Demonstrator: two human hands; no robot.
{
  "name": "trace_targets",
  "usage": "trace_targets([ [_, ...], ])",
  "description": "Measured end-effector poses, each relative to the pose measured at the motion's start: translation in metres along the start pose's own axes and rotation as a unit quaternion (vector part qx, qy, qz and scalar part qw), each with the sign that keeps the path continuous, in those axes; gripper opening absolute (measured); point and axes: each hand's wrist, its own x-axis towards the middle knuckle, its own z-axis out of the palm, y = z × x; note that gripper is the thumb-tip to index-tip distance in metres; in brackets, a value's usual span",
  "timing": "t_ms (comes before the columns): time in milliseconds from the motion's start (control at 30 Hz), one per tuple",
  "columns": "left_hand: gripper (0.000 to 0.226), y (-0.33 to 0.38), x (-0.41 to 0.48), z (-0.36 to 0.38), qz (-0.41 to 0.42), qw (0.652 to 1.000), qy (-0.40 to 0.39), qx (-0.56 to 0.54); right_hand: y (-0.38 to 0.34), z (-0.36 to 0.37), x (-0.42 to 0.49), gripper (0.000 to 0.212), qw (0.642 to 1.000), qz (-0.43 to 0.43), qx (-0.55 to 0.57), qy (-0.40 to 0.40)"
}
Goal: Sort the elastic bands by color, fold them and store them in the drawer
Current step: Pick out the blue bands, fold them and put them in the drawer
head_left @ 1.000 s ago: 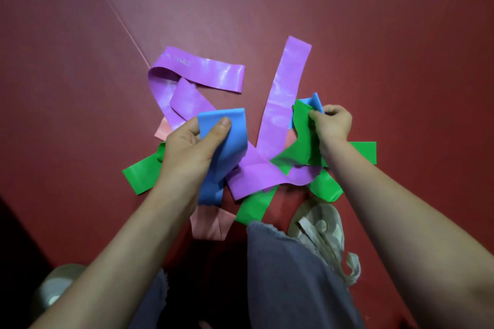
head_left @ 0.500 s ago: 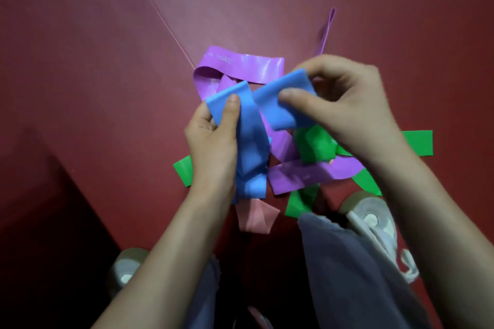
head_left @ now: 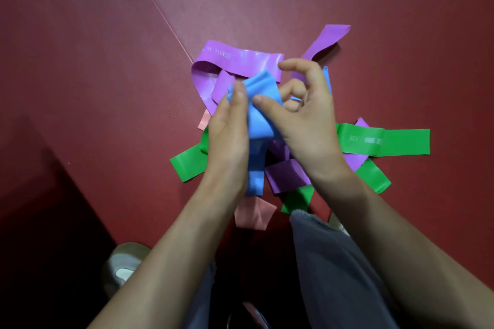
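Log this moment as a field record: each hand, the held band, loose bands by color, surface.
left hand: grips blue band, thumb on top
right hand: pinches the same band's upper fold
blue band: bunched between both hands, tail hanging down
purple bands: loose on floor, partly under the hands
green bands: loose, spread to both sides
pink band: partly hidden under pile
surface: dark red floor
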Motion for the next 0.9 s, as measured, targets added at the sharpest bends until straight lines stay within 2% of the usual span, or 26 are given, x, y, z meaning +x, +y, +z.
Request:
trace_targets([
  [67, 0.015, 0.000, -0.001, -0.003, 0.029, 0.999, -0.004, 0.039, 0.005, 0.000, -0.001, 0.041, 1.000, -0.001, -0.003, -0.002],
  [167, 0.019, 0.003, 0.005, -0.013, 0.056, 0.994, 0.027, 0.088, 0.016, -0.005, -0.008, 0.044, 0.999, 0.014, 0.025, -0.034],
  [267, 0.017, 0.010, 0.013, -0.024, 0.075, 0.991, 0.067, 0.083, 0.035, -0.016, -0.018, 0.045, 0.995, 0.044, 0.025, -0.086],
  [300, 0.016, 0.013, 0.014, -0.027, 0.080, 0.991, 0.070, 0.082, 0.042, -0.019, -0.020, 0.041, 0.993, 0.052, -0.011, -0.104],
  [367, 0.012, 0.018, 0.014, -0.030, 0.094, 0.989, 0.064, 0.090, 0.052, -0.021, -0.020, 0.029, 0.979, 0.041, -0.162, -0.115],
  [433, 0.009, 0.022, 0.014, -0.031, 0.114, 0.987, 0.048, 0.103, 0.056, -0.019, -0.018, 0.028, 0.947, -0.029, -0.305, -0.094],
  [500, 0.010, 0.027, 0.013, -0.031, 0.136, 0.986, 0.026, 0.098, 0.053, -0.014, -0.015, 0.028, 0.933, -0.079, -0.345, -0.061],
  [600, 0.012, 0.043, 0.014, -0.029, 0.163, 0.985, 0.011, 0.049, 0.034, -0.012, -0.018, 0.017, 0.963, -0.077, -0.255, -0.033],
  [700, 0.013, 0.058, 0.016, -0.033, 0.178, 0.983, -0.003, 0.034, 0.017, -0.010, -0.026, 0.021, 0.991, 0.018, -0.065, -0.115],
  [800, 0.013, 0.064, 0.014, -0.039, 0.160, 0.987, -0.002, 0.028, 0.016, -0.006, -0.032, 0.010, 0.962, 0.149, 0.010, -0.230],
  [900, 0.009, 0.069, 0.003, -0.042, 0.132, 0.990, -0.010, 0.048, 0.022, -0.002, -0.044, 0.026, 0.923, 0.243, -0.041, -0.294],
])
